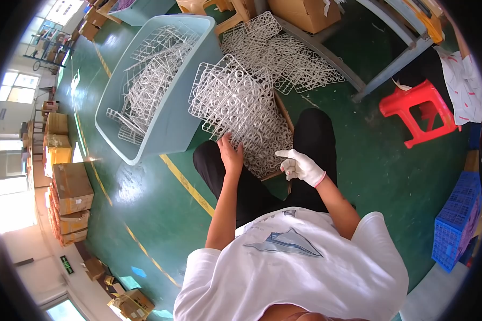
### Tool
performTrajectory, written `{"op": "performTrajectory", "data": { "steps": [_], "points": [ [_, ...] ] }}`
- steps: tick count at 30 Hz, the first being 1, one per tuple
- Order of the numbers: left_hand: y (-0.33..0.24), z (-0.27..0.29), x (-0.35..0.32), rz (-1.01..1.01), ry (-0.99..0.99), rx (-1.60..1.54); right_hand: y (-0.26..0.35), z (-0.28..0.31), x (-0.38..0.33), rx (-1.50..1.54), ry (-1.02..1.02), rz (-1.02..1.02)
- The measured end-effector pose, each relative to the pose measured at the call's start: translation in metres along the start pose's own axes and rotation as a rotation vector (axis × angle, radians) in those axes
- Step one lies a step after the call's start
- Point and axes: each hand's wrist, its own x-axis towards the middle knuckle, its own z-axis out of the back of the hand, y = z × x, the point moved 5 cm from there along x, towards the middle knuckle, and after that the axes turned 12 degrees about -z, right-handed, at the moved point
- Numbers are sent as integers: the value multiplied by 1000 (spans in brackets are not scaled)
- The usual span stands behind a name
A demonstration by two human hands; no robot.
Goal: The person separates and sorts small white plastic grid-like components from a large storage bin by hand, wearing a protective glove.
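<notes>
White T-shirt (326,273), white grids (219,96), glossy green floor (369,166), cartons (74,184), bright windows (13,206)

Left hand (231,159) at white grids (231,99); gloved right hand (303,167) near.

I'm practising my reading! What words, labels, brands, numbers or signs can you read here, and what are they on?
I can't read any of them.
Green sign at lower left: pale marks, too small to read.
Taped brown box at lower left: dark marks, too blurred to read.
White shirt: a blue-grey print, no readable letters.
White grid pieces: no writing that I can see.
</notes>
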Motion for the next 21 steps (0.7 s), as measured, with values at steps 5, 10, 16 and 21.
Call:
{"op": "performTrajectory", "data": {
  "steps": [5, 10, 16, 21],
  "points": [
    [6, -11, -17, -102, 13, 10, 9, -5, 1, -15, -119, 35],
    [-20, -6, -9, -301, 13, 1, 28, 5, -3, -334, -526, 177],
    [-63, 43, 10, -145, -37, -187, 80, -8, -23, -969, -1119, 564],
    [-81, 73, 15, -152, -73, -441, 117, -58, -32, -1479, -1147, 1151]
  ]
}}
